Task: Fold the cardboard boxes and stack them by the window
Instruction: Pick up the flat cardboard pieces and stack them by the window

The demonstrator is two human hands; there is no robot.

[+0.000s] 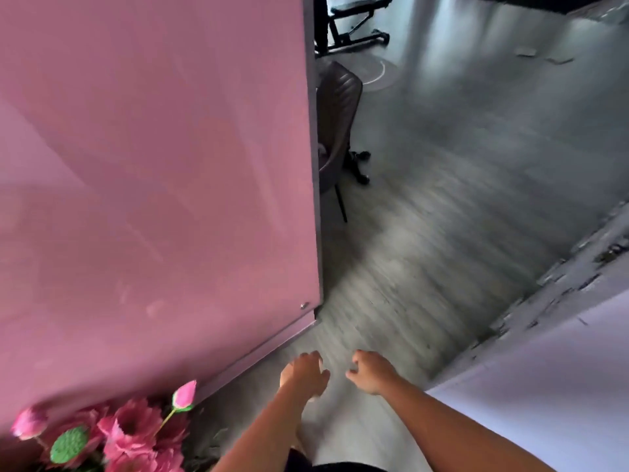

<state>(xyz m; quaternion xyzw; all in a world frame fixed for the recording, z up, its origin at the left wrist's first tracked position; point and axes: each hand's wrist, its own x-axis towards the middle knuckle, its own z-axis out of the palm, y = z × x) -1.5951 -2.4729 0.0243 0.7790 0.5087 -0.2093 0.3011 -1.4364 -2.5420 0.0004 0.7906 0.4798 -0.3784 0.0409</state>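
Left grip (pixel 304 372) and right grip (pixel 369 371) both empty, fingers loosely curled, above grey floor (pixel 442 216)

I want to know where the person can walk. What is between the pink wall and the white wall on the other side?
In the head view, only bare grey floor lies between the pink wall and the white wall.

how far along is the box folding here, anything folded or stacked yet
Done: nothing shows as finished; no cardboard box or window is in view. In hand: nothing; the left hand and right hand hang empty over the grey floor, beside the pink panel, in a motion-blurred frame. Left: as far as this view shows, all folding and stacking.
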